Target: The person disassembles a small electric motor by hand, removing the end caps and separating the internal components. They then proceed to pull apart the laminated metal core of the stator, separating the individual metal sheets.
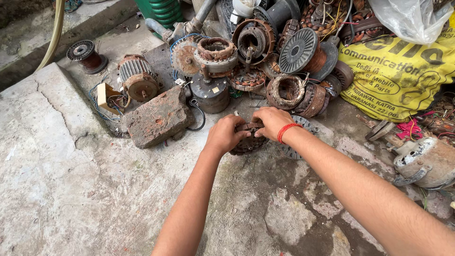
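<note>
**Both hands on a rusty winding ring**

While you lean over the cracked concrete floor (71,189), your left hand (225,135) and your right hand (271,122) both clasp a dark, rusty motor winding ring (247,142), which rests on the floor at the near edge of the scrap pile. A brick (159,118) lies to its left, a yellow sack (398,78) toward the far right corner.

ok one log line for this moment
left hand on motor stator | right hand on stator | brick to left | scrap motors behind
</note>
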